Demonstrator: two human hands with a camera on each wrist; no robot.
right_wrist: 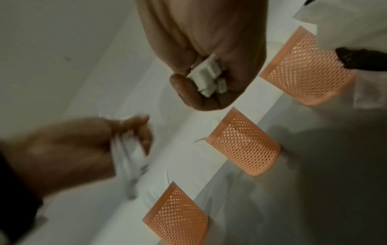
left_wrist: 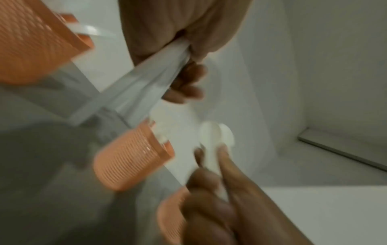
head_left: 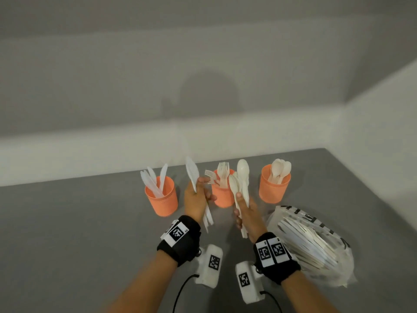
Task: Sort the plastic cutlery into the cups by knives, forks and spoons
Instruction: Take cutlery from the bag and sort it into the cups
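Observation:
Three orange mesh cups stand in a row on the grey table. The left cup (head_left: 162,197) holds knives, the middle cup (head_left: 222,196) forks, the right cup (head_left: 274,185) spoons. My left hand (head_left: 195,198) grips a few white knives (head_left: 192,173), blades up, between the left and middle cups. My right hand (head_left: 244,213) grips a bunch of white spoons (head_left: 242,171), bowls up, in front of the middle cup. In the right wrist view the spoon handle ends (right_wrist: 207,77) stick out of my closed fist. The left wrist view shows the knife handles (left_wrist: 134,92) in my fingers.
A clear plastic bag (head_left: 316,242) of more white cutlery lies on the table to the right of my right wrist. A white wall runs behind the cups and turns a corner at the right. Two white devices with cables lie near the front edge.

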